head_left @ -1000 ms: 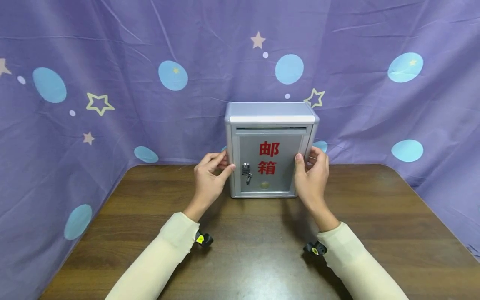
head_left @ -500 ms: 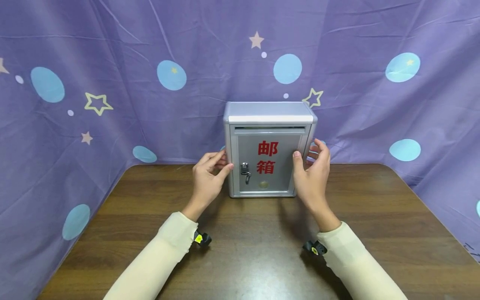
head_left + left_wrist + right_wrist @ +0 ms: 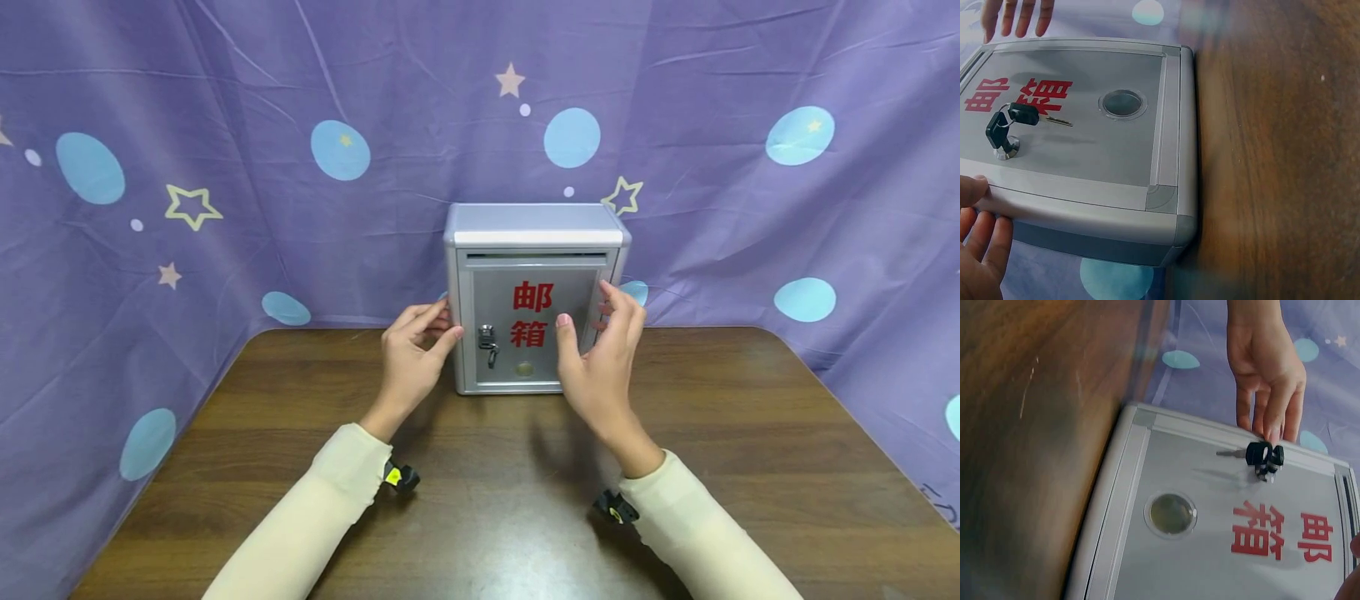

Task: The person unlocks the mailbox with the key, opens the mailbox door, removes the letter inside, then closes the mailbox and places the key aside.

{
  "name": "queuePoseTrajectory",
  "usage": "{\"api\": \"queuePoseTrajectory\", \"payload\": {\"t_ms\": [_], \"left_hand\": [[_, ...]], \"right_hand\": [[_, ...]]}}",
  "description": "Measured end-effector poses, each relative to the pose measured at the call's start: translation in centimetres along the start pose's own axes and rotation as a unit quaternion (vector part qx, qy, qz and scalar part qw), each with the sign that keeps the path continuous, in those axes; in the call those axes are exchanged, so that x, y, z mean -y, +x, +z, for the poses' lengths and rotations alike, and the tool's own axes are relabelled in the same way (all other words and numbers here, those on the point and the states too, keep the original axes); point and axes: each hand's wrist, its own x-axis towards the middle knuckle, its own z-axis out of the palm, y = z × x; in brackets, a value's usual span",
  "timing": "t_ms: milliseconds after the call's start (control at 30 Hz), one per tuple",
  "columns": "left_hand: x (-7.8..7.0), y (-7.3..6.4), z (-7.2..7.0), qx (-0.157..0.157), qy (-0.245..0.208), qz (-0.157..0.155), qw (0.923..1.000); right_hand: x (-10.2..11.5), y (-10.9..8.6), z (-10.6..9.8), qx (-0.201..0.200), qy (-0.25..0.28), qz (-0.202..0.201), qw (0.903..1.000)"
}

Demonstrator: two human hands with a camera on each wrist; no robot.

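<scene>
A grey metal mailbox (image 3: pixel 495 292) with red characters on its door stands upright at the back of the table. My left hand (image 3: pixel 411 354) holds its left edge, thumb on the front frame and fingers along the side. In front of the right part of the door, my right hand (image 3: pixel 602 367) is apart from the box, its fingers spread and holding nothing. A lock (image 3: pixel 487 337) sits at the door's left, and in the left wrist view a key is in it with a second key (image 3: pixel 1057 120) hanging from the ring. Low on the door is a round window (image 3: pixel 1171 514).
The wooden table (image 3: pixel 480 500) has rounded back corners. A purple curtain (image 3: pixel 420 75) with stars and blue ovals hangs close behind the mailbox and along both sides. A thin slot (image 3: pixel 536 256) runs across the mailbox front near the top.
My right hand has come off the mailbox's right edge and moved left, in front of the door. The left hand keeps its hold, and the mailbox stays in place.
</scene>
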Motion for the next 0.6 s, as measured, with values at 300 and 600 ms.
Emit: {"api": "queuePoseTrajectory", "payload": {"t_ms": [300,600], "left_hand": [[0.0,0.0,-0.3,-0.002,-0.005,-0.007,1.0],[-0.1,0.0,-0.1,-0.005,0.0,-0.013,0.9999]], "right_hand": [[0.4,-1.3,1.5,0.053,0.003,-0.062,0.9967],[0.7,-2.3,2.8,0.144,-0.022,-0.147,0.9783]]}}
